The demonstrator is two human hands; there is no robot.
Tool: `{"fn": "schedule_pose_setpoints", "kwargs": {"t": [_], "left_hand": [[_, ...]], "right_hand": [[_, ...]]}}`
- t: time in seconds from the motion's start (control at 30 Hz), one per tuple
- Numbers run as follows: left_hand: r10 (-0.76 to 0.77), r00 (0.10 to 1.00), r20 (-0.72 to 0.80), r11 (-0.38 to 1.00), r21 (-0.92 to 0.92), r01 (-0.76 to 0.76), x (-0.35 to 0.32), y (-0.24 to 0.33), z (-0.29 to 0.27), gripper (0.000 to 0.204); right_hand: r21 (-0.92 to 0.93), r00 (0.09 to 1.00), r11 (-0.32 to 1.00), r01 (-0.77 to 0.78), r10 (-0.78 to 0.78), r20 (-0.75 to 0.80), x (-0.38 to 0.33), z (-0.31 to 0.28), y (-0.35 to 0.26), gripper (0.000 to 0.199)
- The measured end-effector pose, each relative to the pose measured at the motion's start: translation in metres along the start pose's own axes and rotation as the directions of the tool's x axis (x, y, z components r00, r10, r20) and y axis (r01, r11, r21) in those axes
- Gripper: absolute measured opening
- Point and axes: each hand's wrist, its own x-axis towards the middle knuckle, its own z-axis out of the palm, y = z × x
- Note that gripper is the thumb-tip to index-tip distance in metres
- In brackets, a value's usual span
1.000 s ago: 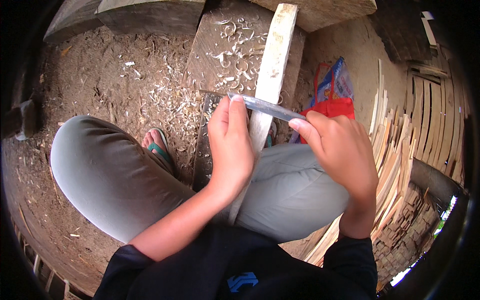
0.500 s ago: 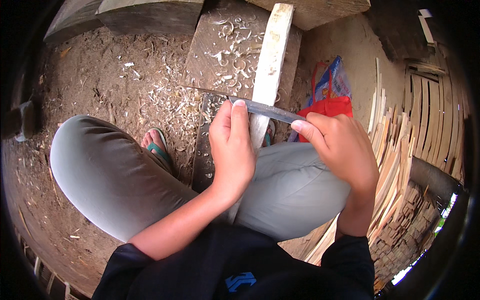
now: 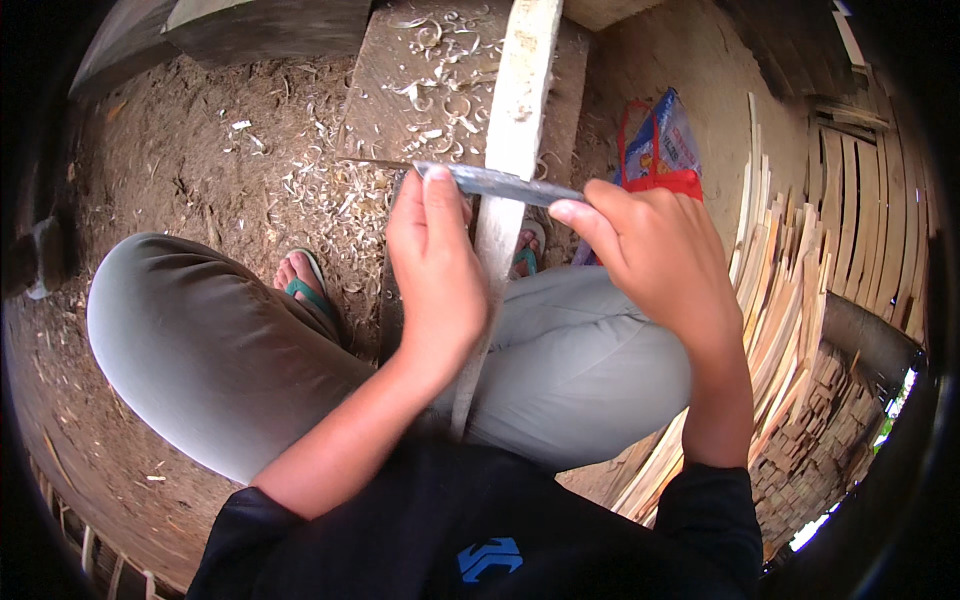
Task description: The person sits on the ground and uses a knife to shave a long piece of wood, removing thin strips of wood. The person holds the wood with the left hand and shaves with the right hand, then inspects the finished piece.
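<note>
A long knife blade (image 3: 500, 184) lies crosswise over a pale wooden strip (image 3: 523, 75), its flat side showing. My left hand (image 3: 435, 265) is closed on the blade's left end, with the thumb on top. At the other end my right hand (image 3: 665, 250) wraps round the knife, and its fingers hide any handle. The strip slopes from the plank block ahead down between my thighs toward my waist. Its far end runs out of the picture at the top.
Curled shavings cover the wooden block (image 3: 385, 90) and the dirt floor (image 3: 200, 170) left of it. A red and blue bag (image 3: 660, 150) stands to the right. Beyond my right arm, long split wood strips (image 3: 775, 300) lie bundled near stacked wood pieces (image 3: 820, 450).
Both hands and the knife have moved away from my body and a little left, along the strip. The view has shifted slightly too. The grip of both hands looks the same.
</note>
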Motion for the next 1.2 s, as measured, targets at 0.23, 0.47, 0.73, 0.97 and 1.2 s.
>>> {"fn": "schedule_pose_setpoints", "kwargs": {"t": [0.23,0.47,0.73,0.97,1.2], "left_hand": [[0.029,0.999,0.037,0.996,0.088,-0.032,-0.006,0.001,-0.004,0.029],[0.019,0.999,0.036,0.998,0.062,-0.022,-0.01,-0.003,0.0,0.03],[-0.058,0.998,0.014,0.996,0.075,0.057,0.017,0.008,-0.006,0.036],[0.066,0.997,-0.051,0.997,0.034,-0.064,-0.012,-0.008,-0.001,0.029],[0.014,0.999,0.035,0.984,0.18,-0.02,-0.015,0.004,0.001,0.031]], "right_hand": [[0.032,1.0,0.999,0.014,-0.015,0.011,-0.001,-0.005,0.008,0.048],[0.101,0.998,0.995,-0.018,0.012,0.062,-0.01,0.002,0.01,0.049],[0.017,0.999,1.0,0.02,-0.019,-0.029,0.012,-0.003,-0.002,0.048],[0.141,0.987,0.989,-0.053,0.03,0.161,-0.001,-0.009,0.002,0.049],[0.246,0.981,0.965,-0.094,0.047,0.187,-0.007,-0.005,0.012,0.048]]}}
